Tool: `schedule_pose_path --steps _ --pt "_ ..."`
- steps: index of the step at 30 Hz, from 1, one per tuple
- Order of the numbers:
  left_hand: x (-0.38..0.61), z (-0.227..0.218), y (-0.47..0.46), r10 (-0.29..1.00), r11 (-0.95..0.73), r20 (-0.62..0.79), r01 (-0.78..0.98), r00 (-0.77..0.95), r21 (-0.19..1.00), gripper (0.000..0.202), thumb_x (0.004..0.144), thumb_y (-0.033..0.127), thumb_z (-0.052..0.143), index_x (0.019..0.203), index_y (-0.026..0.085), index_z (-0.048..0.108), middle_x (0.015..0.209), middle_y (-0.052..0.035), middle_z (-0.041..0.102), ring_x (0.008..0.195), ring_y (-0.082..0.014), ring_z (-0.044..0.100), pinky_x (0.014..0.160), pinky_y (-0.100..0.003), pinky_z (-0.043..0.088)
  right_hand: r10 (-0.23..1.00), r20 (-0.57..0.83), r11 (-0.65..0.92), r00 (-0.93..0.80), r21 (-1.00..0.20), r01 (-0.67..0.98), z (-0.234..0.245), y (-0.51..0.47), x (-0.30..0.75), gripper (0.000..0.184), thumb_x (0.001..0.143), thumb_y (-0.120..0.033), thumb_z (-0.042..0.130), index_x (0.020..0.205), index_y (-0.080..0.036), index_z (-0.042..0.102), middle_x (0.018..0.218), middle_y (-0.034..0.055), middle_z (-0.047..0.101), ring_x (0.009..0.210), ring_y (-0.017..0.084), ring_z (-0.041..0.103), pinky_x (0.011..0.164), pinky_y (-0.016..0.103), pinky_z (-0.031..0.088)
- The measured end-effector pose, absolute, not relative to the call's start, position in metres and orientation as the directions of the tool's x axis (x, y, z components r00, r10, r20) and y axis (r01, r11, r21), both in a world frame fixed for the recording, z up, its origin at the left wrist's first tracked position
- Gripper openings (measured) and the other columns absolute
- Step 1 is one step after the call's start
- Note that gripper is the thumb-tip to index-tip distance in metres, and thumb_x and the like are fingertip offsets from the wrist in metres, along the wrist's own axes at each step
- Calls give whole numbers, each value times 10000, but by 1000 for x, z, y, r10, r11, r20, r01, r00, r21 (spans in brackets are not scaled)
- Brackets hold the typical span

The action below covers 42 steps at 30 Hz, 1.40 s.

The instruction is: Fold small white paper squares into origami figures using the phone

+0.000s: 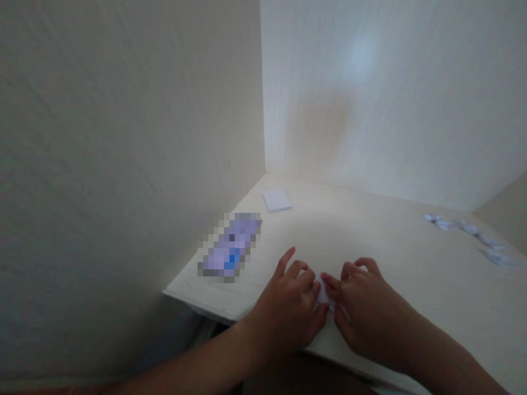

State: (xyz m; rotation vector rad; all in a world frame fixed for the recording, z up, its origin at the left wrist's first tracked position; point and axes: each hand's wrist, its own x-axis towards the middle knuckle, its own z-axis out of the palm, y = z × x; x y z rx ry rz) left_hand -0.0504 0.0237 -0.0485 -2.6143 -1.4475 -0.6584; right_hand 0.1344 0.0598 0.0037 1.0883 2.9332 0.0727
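1. Left of centre, a pixelated item [233,247] lies on the table [395,241]; what it is cannot be told, and it seems to have no part in the work.
2. Just above centre, the white sheets [276,200] lie flat in a square stack, well apart from both hands. They look unworked, so this is probably what is left; their number cannot be made out.
3. At lower centre, the left hand [294,304] has its thumb and bent forefingers closed on the left side of a small paper, with the little finger raised clear.
4. Between the hands, near the table's front edge, is that paper [324,295], mostly covered by fingers. It appears to be partway through shaping, though its folds are hidden.
5. Right of it, the right hand [358,296] grips the paper's other side with forefinger and thumb, the remaining fingers curled.
6. At the right of the frame, several small white pieces [469,228] lie in a slanting row. They are blurred, but they look folded or crumpled and are likely the part already done.
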Motion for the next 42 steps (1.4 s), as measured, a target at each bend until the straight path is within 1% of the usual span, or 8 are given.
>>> schedule_pose_path --steps 6,11,19,23,28,34,38,42 --pt "-53 -46 25 769 -599 352 794 534 103 296 958 369 532 1060 134 679 1023 -101 646 1103 -266 590 1200 -535 309 651 45 759 -758 -28 650 -1 56 139 305 868 -148 575 1133 -128 725 943 125 767 975 259 658 998 463 341" --pt "-53 -50 25 766 -626 330 757 551 189 312 950 290 525 1156 89 643 1146 -159 631 1084 -266 582 1019 -444 485 684 198 723 -702 -52 689 -9 46 142 262 985 -151 514 1104 -186 744 1129 94 774 1133 243 636 1049 469 333" --pt "-53 -60 25 761 -622 360 766 540 165 293 964 264 508 1156 104 661 1146 -143 653 1064 -278 565 1016 -466 472 730 322 662 -602 -116 741 -62 59 153 267 970 -246 584 1195 -241 728 1298 76 718 1208 320 591 1013 497 391" --pt "-54 -61 26 743 -637 387 755 547 156 280 947 264 532 1135 106 667 1119 -152 656 1048 -287 569 992 -481 482 810 358 541 -464 -152 827 -73 61 155 336 948 -280 616 1273 -229 686 1334 101 693 1237 347 570 1016 531 404" --pt "-58 -54 27 739 -658 371 721 562 217 232 931 243 538 1062 134 695 1078 -137 655 1031 -276 573 973 -461 491 917 273 378 -290 -362 852 -65 67 158 415 904 -300 682 1305 -195 682 1242 136 732 1160 299 638 1021 460 458" --pt "-61 -50 27 699 -707 345 676 626 205 258 918 293 572 1088 128 671 1166 -145 638 1101 -288 574 1016 -486 460 929 166 369 -331 -498 785 -51 83 155 400 870 -246 686 1267 -197 712 1260 90 735 1177 265 654 1074 416 448" --pt "-60 -50 25 698 -711 313 677 644 192 283 925 317 563 1108 116 646 1139 -146 638 1104 -293 584 1019 -487 458 930 103 347 -354 -567 747 -41 96 142 438 808 -218 745 1243 -169 726 1101 96 786 970 233 724 949 363 523" --pt "-61 -51 25 694 -714 322 675 644 187 285 917 350 583 1102 142 640 1145 -143 634 1106 -302 588 1002 -497 464 933 35 303 -357 -610 732 -39 107 134 456 758 -210 788 1207 -142 743 949 100 792 797 206 720 783 326 550"
